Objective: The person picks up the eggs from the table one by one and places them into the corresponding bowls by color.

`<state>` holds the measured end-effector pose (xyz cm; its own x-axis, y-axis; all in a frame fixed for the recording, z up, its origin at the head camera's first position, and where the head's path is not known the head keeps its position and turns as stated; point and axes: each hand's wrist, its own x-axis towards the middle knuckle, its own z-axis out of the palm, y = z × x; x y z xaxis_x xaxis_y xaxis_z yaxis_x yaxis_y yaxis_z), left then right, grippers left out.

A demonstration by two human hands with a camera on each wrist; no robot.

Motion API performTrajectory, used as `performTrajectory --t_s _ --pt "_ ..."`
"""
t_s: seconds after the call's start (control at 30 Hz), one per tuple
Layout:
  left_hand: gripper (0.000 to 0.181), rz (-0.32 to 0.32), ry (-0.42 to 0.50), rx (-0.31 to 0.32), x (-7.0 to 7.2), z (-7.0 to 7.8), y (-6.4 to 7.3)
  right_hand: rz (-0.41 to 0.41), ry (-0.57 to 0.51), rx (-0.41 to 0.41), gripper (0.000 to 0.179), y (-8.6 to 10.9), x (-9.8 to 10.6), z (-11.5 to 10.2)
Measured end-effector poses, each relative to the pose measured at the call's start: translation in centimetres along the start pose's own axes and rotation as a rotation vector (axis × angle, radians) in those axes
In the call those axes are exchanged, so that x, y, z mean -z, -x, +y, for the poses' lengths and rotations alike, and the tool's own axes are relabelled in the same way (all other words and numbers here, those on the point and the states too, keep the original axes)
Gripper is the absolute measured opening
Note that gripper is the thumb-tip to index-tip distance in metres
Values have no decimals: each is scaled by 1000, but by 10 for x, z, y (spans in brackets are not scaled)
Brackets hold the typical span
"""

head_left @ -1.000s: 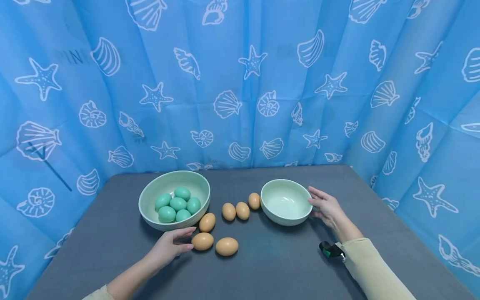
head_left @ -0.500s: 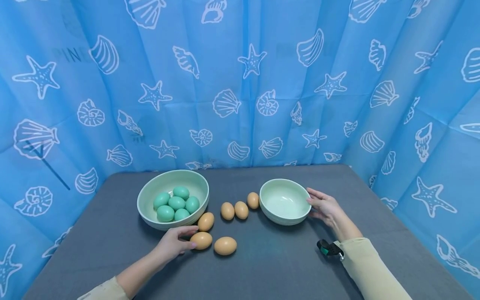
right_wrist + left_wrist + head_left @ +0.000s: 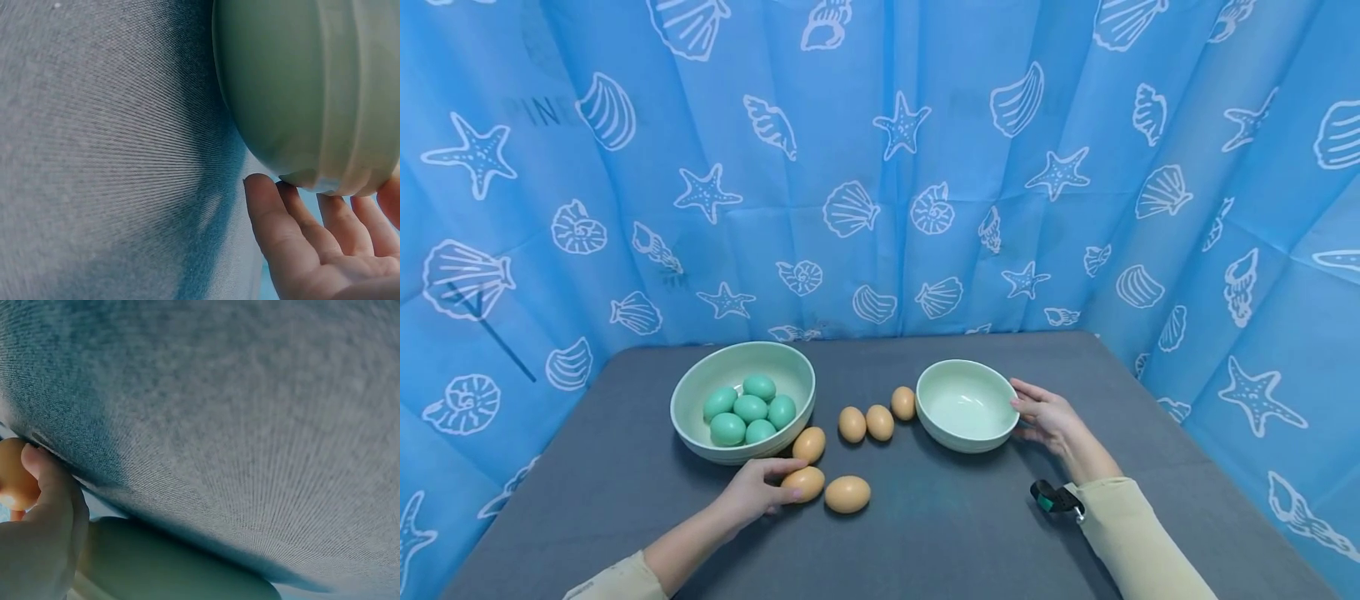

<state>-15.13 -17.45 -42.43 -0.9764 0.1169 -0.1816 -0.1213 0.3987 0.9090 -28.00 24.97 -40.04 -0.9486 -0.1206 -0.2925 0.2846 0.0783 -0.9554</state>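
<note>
My left hand (image 3: pixel 752 492) pinches a brown egg (image 3: pixel 805 484) between thumb and fingers, just in front of the large green bowl (image 3: pixel 681 433). The thumb lies on the near side of this egg (image 3: pixel 15 475) in the left wrist view. Another brown egg (image 3: pixel 809 445) sits right behind it, against the bowl, and one more brown egg (image 3: pixel 847 494) lies to its right. My right hand (image 3: pixel 1056 421) rests its extended fingertips against the right side of the smaller green bowl (image 3: pixel 966 408), which holds nothing. In the right wrist view the fingers (image 3: pixel 275 219) touch the bowl's outer wall (image 3: pixel 281 94).
Several green eggs (image 3: pixel 750 408) lie in the large bowl. Between the bowls stand three brown eggs (image 3: pixel 880 423) in a slanting row. A black strap (image 3: pixel 1052 497) hangs from the right sleeve. A blue shell-patterned curtain (image 3: pixel 880 167) closes off the grey table (image 3: pixel 925 542) behind.
My left hand has moved slightly right and closed its thumb and fingers on the nearest brown egg. The right hand stays at the smaller bowl; the whole view has drifted slightly.
</note>
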Motion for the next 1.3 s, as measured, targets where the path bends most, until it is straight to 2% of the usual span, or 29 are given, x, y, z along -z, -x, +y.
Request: performTrajectory --t_s 0.3,0.53,0.77,1.03,1.3 --pt "47 -38 9 -23 -1 4 1 24 22 -8 61 0 -1 0" --pt "50 -76 40 -97 0 8 -1 31 21 -10 61 -1 0 1" --pt "52 -57 62 -107 -3 18 -3 24 6 -12 61 -1 0 2" --pt "53 -16 83 -62 -10 31 -8 27 -4 0 60 1 -3 1" --pt "48 16 103 -52 -18 44 -15 14 -48 52 58 0 -7 0"
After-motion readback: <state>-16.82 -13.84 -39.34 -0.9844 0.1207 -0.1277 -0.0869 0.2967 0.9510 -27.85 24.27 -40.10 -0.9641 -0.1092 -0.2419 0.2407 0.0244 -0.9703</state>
